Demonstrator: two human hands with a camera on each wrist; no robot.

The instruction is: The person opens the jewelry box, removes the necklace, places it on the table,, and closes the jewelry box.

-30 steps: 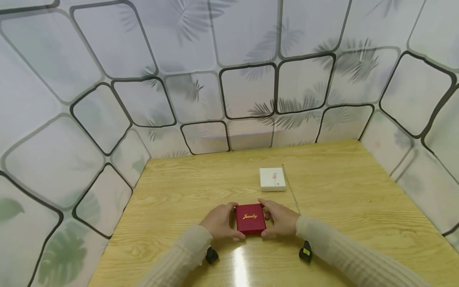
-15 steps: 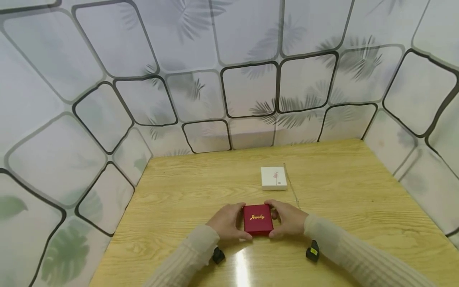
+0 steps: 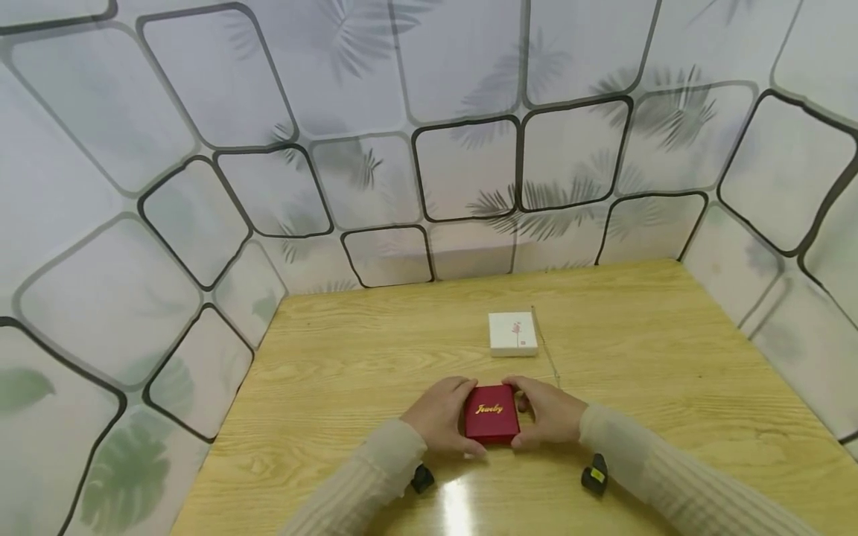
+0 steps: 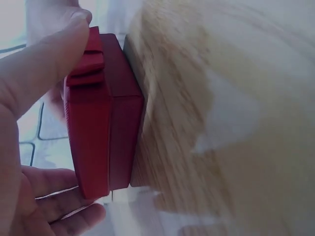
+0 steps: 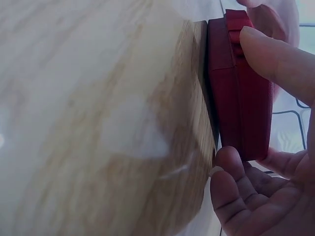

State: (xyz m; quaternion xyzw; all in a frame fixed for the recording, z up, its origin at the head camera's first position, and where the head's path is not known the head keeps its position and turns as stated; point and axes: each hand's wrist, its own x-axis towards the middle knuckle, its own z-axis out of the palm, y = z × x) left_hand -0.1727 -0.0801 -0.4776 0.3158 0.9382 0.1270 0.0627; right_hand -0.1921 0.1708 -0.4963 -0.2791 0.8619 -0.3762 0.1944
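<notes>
The word "Jewelry" (image 3: 489, 409) stands on the top of the red box (image 3: 491, 415). It is set in gold, slanting script with a large capital J, the other letters small and flowing; it runs as a single line across the middle of the top, rising slightly toward the right, and reads upright from the head view. On the white box (image 3: 506, 333), a tiny reddish square mark (image 3: 523, 343) sits near the lower right of the top, beside the stem of a printed flower (image 3: 517, 328); it is too small to read. A yellow label (image 3: 596, 474) on the black device (image 3: 593, 485) by the right sleeve (image 3: 613, 435) is also illegible.
</notes>
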